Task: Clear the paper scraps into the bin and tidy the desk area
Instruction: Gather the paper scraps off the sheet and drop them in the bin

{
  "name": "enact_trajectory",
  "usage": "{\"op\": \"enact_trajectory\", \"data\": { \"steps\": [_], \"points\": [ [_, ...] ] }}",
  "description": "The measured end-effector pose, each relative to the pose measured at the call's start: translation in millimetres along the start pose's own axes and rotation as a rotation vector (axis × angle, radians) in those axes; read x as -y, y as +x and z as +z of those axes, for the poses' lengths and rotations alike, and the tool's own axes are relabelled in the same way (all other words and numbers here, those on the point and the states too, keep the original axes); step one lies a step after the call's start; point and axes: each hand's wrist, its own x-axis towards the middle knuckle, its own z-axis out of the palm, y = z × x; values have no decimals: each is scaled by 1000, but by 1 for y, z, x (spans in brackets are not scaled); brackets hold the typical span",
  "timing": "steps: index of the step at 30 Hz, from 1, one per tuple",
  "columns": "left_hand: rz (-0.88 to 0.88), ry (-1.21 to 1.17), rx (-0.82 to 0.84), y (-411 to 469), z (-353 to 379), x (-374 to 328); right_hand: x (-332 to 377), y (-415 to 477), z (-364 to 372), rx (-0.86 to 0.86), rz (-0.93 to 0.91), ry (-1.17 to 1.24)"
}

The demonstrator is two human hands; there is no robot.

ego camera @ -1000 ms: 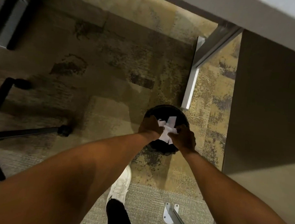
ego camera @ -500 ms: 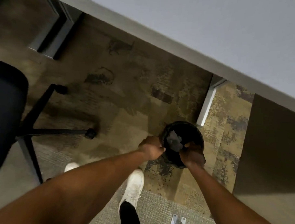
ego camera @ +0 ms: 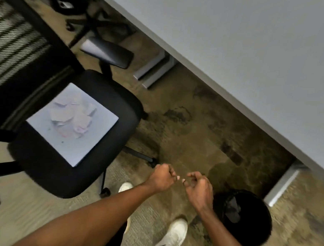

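Observation:
A round black bin (ego camera: 245,230) stands on the carpet at the lower right, with pale scraps dimly visible inside. My left hand (ego camera: 163,176) and my right hand (ego camera: 197,187) hover side by side left of the bin, above the floor, fingers curled and holding nothing. On the seat of a black office chair (ego camera: 44,166) at the left lies a white sheet (ego camera: 86,138) carrying a heap of torn paper scraps (ego camera: 72,117). The picture is blurred by motion.
The grey desk top (ego camera: 253,52) runs diagonally across the upper right, with its metal legs (ego camera: 283,184) reaching the carpet. A second chair's base (ego camera: 91,21) sits at the top left. My white shoes (ego camera: 173,235) stand on the carpet below my hands.
The scraps held over the bin a second ago are gone from my hands. Both hands have lifted away from the bin to the left, and my view has swung left to the chair.

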Motion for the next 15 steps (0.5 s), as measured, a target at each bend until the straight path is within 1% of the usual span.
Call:
{"op": "enact_trajectory", "data": {
  "steps": [4,8,11,15],
  "points": [
    [-32,-74,-149,-10,-78,36,83,7,13,37,-179,12],
    [-56,-134,-282,-25,-147,80,159,13,35,80,-295,37],
    [-69,-155,-367,-33,-174,105,195,20,52,86,-332,44],
    [-89,-255,-467,-41,-211,142,242,26,78,135,-403,-20]
  ]
}}
